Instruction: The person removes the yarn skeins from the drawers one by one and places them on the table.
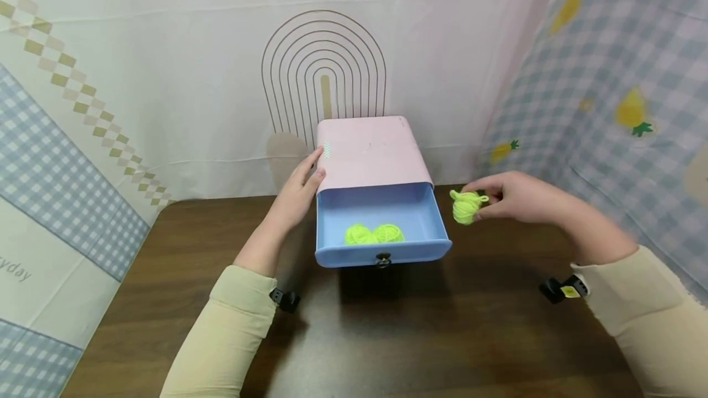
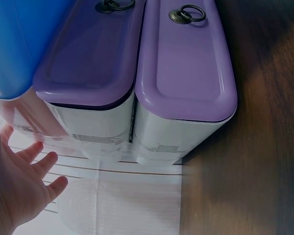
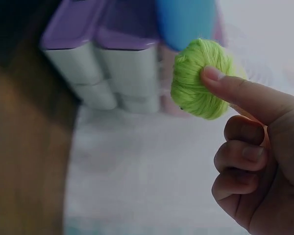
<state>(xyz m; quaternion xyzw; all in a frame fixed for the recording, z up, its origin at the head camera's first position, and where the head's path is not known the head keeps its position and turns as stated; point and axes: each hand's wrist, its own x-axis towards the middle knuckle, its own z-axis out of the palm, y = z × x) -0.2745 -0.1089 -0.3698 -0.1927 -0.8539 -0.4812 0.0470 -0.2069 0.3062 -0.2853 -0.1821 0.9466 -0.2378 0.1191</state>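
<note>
A neon-green ball of yarn [image 3: 198, 81] is pinched between the thumb and fingers of my right hand [image 1: 517, 197], beside the right of the drawer. Two similar yarn balls [image 1: 373, 234] lie side by side near the front of the blue drawer [image 1: 383, 255], which is pulled out of its pink-topped cabinet [image 1: 372, 151]. My left hand [image 1: 295, 195] rests at the cabinet's left upper edge with fingers extended. In the left wrist view that hand [image 2: 24, 183] has its fingers spread alongside the cabinet.
Below the blue drawer, two drawers with purple fronts [image 2: 186, 63] are closed, each with a ring pull [image 2: 187, 14]. The cabinet stands on a dark wooden table [image 1: 442, 336], close to a patterned cloth backdrop [image 1: 210, 78]. A checked cloth [image 1: 619, 78] hangs on the right.
</note>
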